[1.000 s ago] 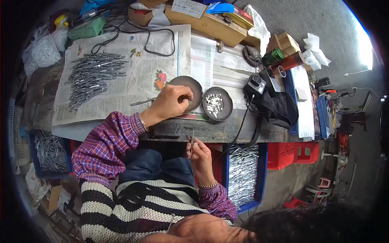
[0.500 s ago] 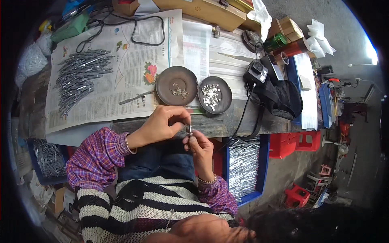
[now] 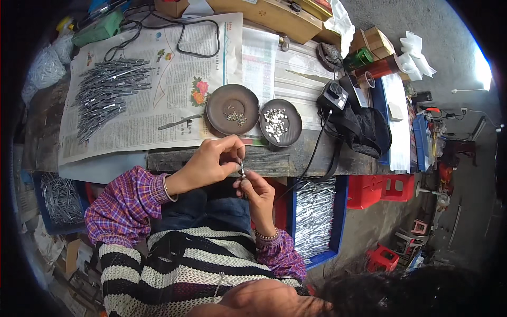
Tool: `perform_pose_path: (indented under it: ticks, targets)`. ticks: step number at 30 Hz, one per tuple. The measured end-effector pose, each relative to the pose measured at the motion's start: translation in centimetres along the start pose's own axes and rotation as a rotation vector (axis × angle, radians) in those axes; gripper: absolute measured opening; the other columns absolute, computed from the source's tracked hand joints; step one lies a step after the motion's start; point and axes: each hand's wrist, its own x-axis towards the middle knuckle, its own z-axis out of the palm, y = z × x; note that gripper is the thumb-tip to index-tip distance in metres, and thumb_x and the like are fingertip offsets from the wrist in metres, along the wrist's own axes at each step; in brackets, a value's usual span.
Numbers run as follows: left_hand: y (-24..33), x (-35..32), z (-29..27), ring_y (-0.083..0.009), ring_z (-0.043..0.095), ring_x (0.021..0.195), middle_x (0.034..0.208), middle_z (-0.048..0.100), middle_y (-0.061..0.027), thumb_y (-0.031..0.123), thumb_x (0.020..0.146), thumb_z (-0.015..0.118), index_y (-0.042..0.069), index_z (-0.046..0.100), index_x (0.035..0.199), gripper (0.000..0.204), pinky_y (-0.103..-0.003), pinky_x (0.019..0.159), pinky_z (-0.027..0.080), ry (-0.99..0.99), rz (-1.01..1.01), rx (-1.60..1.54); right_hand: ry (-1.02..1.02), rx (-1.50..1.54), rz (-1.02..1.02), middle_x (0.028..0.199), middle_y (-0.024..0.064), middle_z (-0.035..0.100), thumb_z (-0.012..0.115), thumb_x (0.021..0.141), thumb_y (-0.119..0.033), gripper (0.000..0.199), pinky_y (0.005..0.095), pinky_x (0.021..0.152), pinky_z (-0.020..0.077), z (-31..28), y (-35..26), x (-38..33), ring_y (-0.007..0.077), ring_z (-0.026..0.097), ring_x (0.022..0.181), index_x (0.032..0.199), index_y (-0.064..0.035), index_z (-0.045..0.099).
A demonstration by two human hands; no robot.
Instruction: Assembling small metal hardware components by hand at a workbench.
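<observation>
I hold a small metal part (image 3: 242, 169) between both hands just below the front edge of the bench (image 3: 296, 161), over my lap. My left hand (image 3: 211, 164) comes in from the left with thumb and forefinger closed on the part's upper end; my right hand (image 3: 257, 191) rises from below with its fingers (image 3: 244, 182) pinched shut on the lower end. So the part's long axis stands nearly upright in the view, running from the right fingers up toward the left ones, and both hands are on it, the left above and the right underneath (the piece is too small to tell its exact shape). The two hands nearly meet around it. Up on the bench, just beyond my left hand, sits a brown dish (image 3: 232, 109) with a few dark bits in it, and touching its right side a second dish (image 3: 280, 122) holding small bright pieces. A thin metal strip (image 3: 179, 122) lies on the newspaper (image 3: 169, 79) left of the brown dish, well apart from a pile of grey metal blades (image 3: 108, 92) further left. A blue crate (image 3: 316, 214) of similar blades sits below the bench to my right.
</observation>
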Motion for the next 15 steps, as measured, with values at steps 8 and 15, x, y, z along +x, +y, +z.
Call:
perform_pose_path:
  ticks: [8, 15]
  targets:
    - [-0.01, 0.09, 0.02, -0.0049, 0.056, 0.073, 0.080, 0.057, -0.0004, -0.005, 0.073, 0.059, 0.001, 0.053, 0.091, 0.020, -0.020, 0.064, 0.045, 0.004, -0.032, -0.045, 0.038, -0.101, 0.009, 0.088, 0.0091, 0.067, 0.056, 0.088, -0.004, 0.028, 0.0202, 0.063, 0.0465, -0.17, -0.22, -0.05, 0.0087, 0.057, 0.070, 0.115, 0.0043, 0.058]
    - [0.03, -0.22, 0.02, -0.0051, 0.056, 0.068, 0.074, 0.058, -0.0016, -0.005, 0.073, 0.059, 0.001, 0.054, 0.091, 0.019, -0.021, 0.061, 0.045, 0.024, -0.038, 0.008, 0.075, -0.103, 0.011, 0.086, 0.0091, 0.067, 0.058, 0.085, -0.001, 0.027, 0.0191, 0.062, 0.0465, 0.50, -0.58, 0.12, 0.0082, 0.056, 0.065, 0.112, 0.0045, 0.060]
